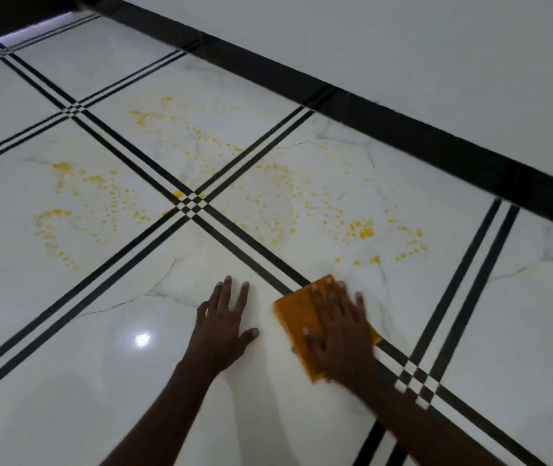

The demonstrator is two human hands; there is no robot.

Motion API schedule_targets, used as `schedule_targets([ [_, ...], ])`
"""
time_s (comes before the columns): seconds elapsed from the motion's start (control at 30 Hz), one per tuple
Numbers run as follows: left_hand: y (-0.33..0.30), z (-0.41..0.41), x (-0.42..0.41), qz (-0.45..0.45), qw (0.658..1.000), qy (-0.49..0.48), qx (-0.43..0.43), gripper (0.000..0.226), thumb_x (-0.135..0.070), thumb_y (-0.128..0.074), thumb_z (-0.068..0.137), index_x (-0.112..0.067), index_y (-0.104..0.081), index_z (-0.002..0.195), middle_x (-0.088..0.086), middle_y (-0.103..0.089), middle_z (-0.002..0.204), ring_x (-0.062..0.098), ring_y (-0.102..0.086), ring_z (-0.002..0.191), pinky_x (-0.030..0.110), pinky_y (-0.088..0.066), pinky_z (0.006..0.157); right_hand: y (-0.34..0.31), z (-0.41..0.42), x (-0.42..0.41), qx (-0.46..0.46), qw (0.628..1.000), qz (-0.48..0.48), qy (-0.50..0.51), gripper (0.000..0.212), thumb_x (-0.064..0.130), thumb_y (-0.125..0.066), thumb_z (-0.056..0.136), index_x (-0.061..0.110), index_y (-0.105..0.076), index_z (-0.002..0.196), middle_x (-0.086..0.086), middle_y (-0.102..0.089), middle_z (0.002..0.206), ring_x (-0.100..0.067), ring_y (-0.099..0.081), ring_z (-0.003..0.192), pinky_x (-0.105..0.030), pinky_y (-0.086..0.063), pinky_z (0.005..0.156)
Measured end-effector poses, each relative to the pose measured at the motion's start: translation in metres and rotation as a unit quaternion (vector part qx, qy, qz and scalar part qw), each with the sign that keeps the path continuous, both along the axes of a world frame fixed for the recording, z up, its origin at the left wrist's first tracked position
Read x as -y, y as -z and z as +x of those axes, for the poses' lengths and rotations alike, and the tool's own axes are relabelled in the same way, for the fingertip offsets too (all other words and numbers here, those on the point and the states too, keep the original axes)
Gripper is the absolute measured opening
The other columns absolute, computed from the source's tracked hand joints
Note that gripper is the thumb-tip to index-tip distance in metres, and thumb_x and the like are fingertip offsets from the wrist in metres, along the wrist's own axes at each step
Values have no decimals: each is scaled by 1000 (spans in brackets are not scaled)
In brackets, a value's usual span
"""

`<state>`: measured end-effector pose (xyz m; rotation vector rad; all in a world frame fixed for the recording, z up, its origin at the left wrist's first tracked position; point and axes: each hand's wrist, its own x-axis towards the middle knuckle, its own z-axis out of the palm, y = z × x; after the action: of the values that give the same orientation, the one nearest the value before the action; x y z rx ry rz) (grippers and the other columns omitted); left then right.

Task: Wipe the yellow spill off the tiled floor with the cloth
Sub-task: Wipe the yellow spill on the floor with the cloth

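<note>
- The tiled floor (pixel 67 348) is white and glossy, crossed by black double lines.
- The yellow spill (pixel 362 232) lies speckled across several tiles beyond the hands.
- The right hand (pixel 339 331) presses flat, fingers spread, on the cloth.
- The left hand (pixel 224 322) rests flat and open on bare tile.
- The orange cloth (pixel 297 314) lies folded on the floor, near the spill's closest drops.

Right hand (pixel 337 331) flat on cloth (pixel 293 317); cloth on tiled floor (pixel 67 381), over a tile joint. Left hand (pixel 224 319) flat on floor, just left of cloth, apart from it. Spill (pixel 302 200) beyond both hands, spread across four tiles around joint crossing (pixel 191 204). Wall base (pixel 403 126) behind spill.
</note>
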<state>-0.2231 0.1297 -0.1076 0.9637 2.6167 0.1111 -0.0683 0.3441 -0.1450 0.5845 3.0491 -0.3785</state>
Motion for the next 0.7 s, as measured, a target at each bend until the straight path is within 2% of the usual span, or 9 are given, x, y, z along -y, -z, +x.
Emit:
schedule_targets([
  [0.1, 8, 5, -27, -10, 999, 42, -18, 93, -63, -47, 93, -31, 6, 161, 10, 13, 169, 31, 6, 158, 52, -16, 121, 8, 9, -103, -1, 980, 66, 188, 81, 56, -35, 95, 9, -27, 161, -25, -29, 165, -45, -29, 151, -66, -19, 121],
  [0.17, 11, 7, -35, -36, 999, 36, -19, 94, -61, -49, 94, -33, 12, 160, 8, 20, 168, 29, 14, 157, 51, -10, 123, 5, 0, -160, 21, 954, 58, 293, 85, 59, -25, 94, 4, -29, 159, -32, -28, 162, -51, -25, 151, -68, -14, 122],
  [0.23, 11, 6, -35, -47, 998, 34, -19, 95, -63, -49, 94, -36, 15, 159, 6, 22, 168, 27, 15, 157, 49, -10, 124, 0, -34, -169, 27, 928, 16, 372, 90, 59, -23, 91, -2, -26, 158, -36, -20, 162, -51, -16, 153, -65, -7, 125],
  [0.3, 8, 1, -32, -54, 998, 41, -3, 97, -65, -51, 92, -38, 14, 159, 5, 20, 169, 26, 12, 157, 47, -12, 124, -2, -82, -132, 5, 932, -18, 362, 93, 54, -31, 88, -8, -21, 157, -37, -16, 163, -49, -12, 155, -58, -4, 127],
  [0.4, -3, -10, -33, -70, 995, 66, 17, 103, -63, -58, 90, -35, 13, 160, 4, 18, 169, 25, 9, 158, 45, -15, 124, 1, -136, -39, -51, 976, -7, 211, 89, 51, -36, 92, -7, -23, 157, -30, -22, 165, -43, -16, 156, -53, -12, 128],
  [0.5, -13, -19, -21, -97, 993, 59, 19, 105, -60, -61, 90, -27, 9, 161, 7, 12, 170, 27, 5, 158, 45, -15, 124, 2, -116, -12, -57, 992, -7, 113, 84, 55, -39, 95, 1, -26, 159, -23, -26, 166, -38, -18, 157, -52, -16, 127],
  [0.57, -17, -26, -7, -116, 992, 43, 21, 111, -64, -63, 86, -27, 10, 161, 9, 12, 170, 29, 4, 158, 47, -20, 123, 9, -72, -52, -78, 989, 10, 126, 82, 55, -42, 96, 3, -31, 158, -24, -29, 164, -40, -24, 154, -54, -21, 125],
  [0.63, -17, -29, 2, -125, 991, 40, 34, 117, -66, -65, 83, -30, 14, 160, 7, 16, 169, 30, 4, 157, 48, -24, 121, 10, -26, -110, -62, 976, 41, 206, 80, 55, -37, 98, 2, -31, 157, -28, -32, 162, -44, -29, 151, -58, -26, 122],
  [0.7, -20, -32, -1, -139, 989, 39, 37, 120, -66, -69, 80, -31, 13, 160, 6, 15, 169, 30, 3, 157, 50, -27, 120, 2, -7, -149, -32, 950, 40, 308, 82, 56, -30, 98, 2, -24, 159, -29, -28, 163, -45, -24, 153, -59, -21, 124],
])
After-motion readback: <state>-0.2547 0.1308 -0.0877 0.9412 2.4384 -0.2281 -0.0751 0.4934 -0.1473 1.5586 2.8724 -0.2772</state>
